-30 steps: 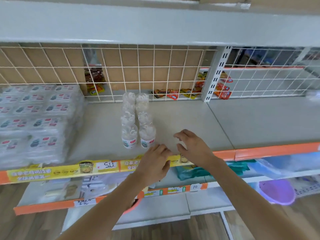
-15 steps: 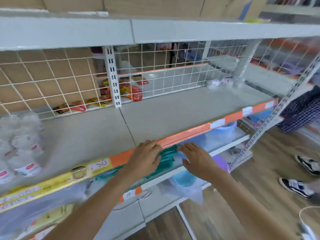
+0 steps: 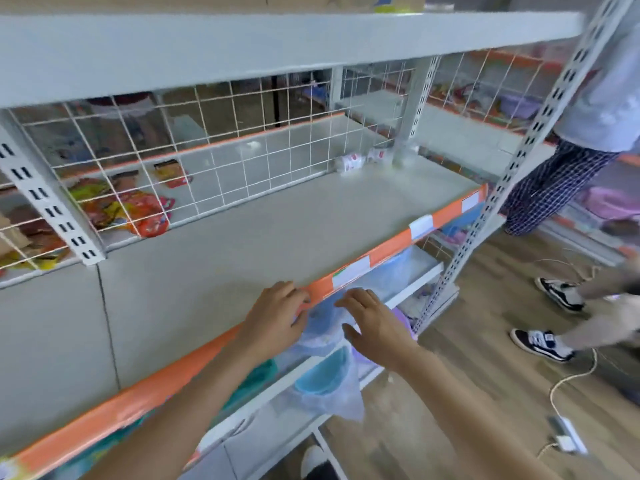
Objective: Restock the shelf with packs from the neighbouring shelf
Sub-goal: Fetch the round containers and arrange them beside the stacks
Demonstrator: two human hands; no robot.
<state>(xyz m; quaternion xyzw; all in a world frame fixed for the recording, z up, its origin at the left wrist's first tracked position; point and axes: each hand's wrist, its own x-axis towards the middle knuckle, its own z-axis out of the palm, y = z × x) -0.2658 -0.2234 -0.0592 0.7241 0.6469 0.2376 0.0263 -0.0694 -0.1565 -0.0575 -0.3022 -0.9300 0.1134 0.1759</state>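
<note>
A grey shelf board [image 3: 263, 230] with an orange front strip [image 3: 388, 247] fills the middle of the view. Two small white packs [image 3: 360, 160] lie at its far right corner by the wire back grid. My left hand [image 3: 277, 317] hovers over the orange strip with relaxed fingers, holding nothing. My right hand [image 3: 374, 322] is just right of it, in front of the strip, fingers spread and empty. The rows of bottles from the neighbouring section are out of view.
Colourful snack packets [image 3: 131, 209] lie behind the wire grid [image 3: 221, 161]. Blue and purple plastic basins [image 3: 322, 375] in bags sit on the lower shelf. A person in checked trousers [image 3: 554, 188] stands at right; another person's shoes [image 3: 540, 344] and a white cable [image 3: 568, 382] are on the wooden floor.
My view has swung right along the shelf, leaving the bottles behind. Both hands travelled right with it, staying empty near the front strip.
</note>
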